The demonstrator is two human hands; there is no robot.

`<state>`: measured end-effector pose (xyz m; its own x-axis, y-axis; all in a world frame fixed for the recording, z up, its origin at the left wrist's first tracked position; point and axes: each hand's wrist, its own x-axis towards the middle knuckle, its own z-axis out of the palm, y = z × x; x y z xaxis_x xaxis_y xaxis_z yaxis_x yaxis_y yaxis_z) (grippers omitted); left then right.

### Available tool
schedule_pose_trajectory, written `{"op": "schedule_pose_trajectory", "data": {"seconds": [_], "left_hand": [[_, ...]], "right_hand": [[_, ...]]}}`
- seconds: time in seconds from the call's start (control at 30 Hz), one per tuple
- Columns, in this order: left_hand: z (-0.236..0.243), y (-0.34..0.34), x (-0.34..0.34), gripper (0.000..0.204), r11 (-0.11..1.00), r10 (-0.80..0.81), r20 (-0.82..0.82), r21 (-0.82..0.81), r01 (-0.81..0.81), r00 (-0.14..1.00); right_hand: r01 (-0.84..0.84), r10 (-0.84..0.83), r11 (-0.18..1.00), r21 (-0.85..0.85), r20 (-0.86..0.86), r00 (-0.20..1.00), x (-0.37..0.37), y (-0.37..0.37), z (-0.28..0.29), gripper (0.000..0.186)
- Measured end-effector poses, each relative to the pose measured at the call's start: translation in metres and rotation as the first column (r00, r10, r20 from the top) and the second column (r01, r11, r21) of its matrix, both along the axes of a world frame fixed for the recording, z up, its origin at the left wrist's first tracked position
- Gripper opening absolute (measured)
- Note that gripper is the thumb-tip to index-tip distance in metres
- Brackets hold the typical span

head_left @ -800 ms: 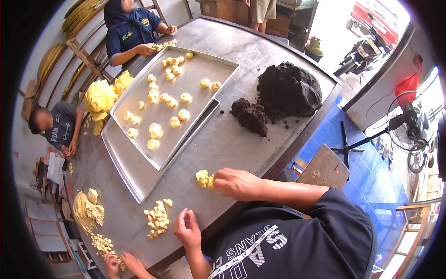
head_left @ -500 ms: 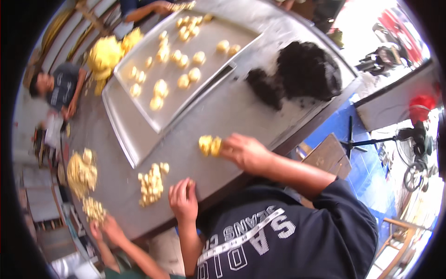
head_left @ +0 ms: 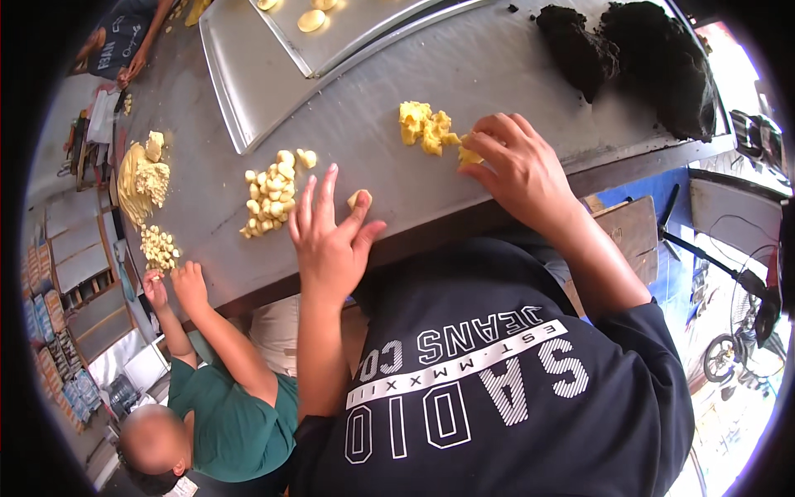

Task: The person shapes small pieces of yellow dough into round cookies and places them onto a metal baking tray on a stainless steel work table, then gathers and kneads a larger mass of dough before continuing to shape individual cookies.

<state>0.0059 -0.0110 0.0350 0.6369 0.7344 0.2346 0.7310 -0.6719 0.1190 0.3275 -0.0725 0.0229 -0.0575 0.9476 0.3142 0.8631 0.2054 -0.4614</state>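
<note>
My left hand (head_left: 331,244) rests over the near edge of the metal table with its fingers spread. Its index fingertip touches a small pale dough piece (head_left: 360,198) lying on the surface. To its left sits a pile of small pale dough balls (head_left: 271,195). My right hand (head_left: 522,170) pinches a bit of soft yellow dough (head_left: 470,154) between thumb and fingers. Right beside that, a crumbly yellow lump (head_left: 425,127) lies on the table, and whether the two still join is hard to make out.
Metal trays (head_left: 248,79) with round dough pieces stand at the far left. A dark, crumbly mass (head_left: 646,66) lies at the far right. On the left, a co-worker in green (head_left: 240,398) handles small dough bits (head_left: 159,247) near a larger dough heap (head_left: 142,184). Another person (head_left: 124,45) stands beyond.
The view has tipped nearer to my body. My left hand has gone from curled to spread, a finger on a dough piece. My right hand now pinches yellow dough at the lump's right side.
</note>
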Motion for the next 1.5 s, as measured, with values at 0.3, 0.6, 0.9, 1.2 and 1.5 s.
{"op": "schedule_pose_trajectory", "data": {"seconds": [0.3,0.6,0.9,1.2,1.5], "left_hand": [[-0.045,0.088,0.084,0.034,0.910,-0.288,0.249,0.373,0.183,0.925],[-0.051,0.073,0.079,0.024,0.773,-0.493,0.257,0.568,0.283,0.831],[-0.021,0.047,0.002,0.020,0.978,0.057,0.215,0.185,-0.098,0.975],[-0.043,-0.005,0.011,0.009,0.971,0.233,0.440,-0.146,-0.187,0.867],[-0.015,-0.013,0.045,0.035,0.645,0.684,0.666,-0.743,0.182,0.297]], "right_hand": [[-0.202,0.177,0.961,0.190,0.144,0.974,-0.025,0.021,-0.016,0.016],[-0.158,0.163,0.986,-0.043,0.128,0.978,-0.020,0.032,-0.003,0.011],[0.039,-0.039,0.999,-0.028,0.013,0.999,-0.017,-0.005,-0.005,0.021],[-0.236,0.234,0.970,-0.057,-0.026,0.972,-0.042,0.008,0.005,0.026],[-0.252,0.240,0.968,0.017,-0.365,0.899,-0.078,0.015,0.008,0.019]]}}
